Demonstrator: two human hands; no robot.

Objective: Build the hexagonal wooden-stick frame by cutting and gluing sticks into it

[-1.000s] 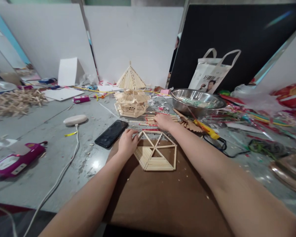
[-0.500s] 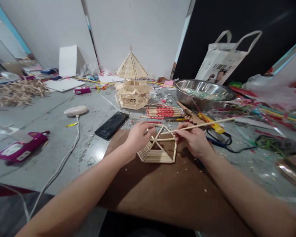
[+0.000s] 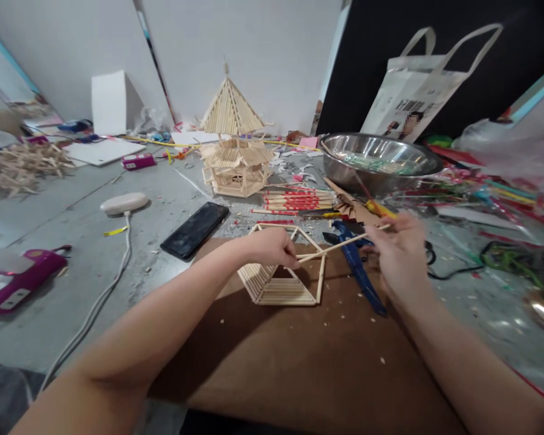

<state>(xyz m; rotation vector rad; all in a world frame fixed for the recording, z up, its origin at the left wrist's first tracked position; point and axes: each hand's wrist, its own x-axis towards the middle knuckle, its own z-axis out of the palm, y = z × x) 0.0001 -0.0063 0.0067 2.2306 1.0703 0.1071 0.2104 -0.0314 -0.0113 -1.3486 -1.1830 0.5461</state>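
A flat hexagonal frame of thin wooden sticks [image 3: 277, 289] lies on a brown board [image 3: 326, 362]. My left hand [image 3: 272, 246] rests on top of the frame, fingers curled and pinching the near end of a long wooden stick [image 3: 340, 244]. My right hand [image 3: 401, 254] holds the far end of the same stick, fingers closed round it, just right of the frame. Blue-handled cutters [image 3: 357, 269] lie on the board between my right hand and the frame.
A stick pagoda model [image 3: 233, 142] stands behind, with red-banded sticks [image 3: 297, 200] beside it. A steel bowl [image 3: 378, 160], a white tote bag [image 3: 424, 78], a black phone [image 3: 194, 228], a white puck with cable [image 3: 123, 203], a magenta tool [image 3: 13, 284] and a loose stick pile [image 3: 18, 166] surround the board.
My right hand fetched a long stick from the bundle and drew back to the right. My left hand moved over the frame and took the stick's near end. The blue cutters came into view.
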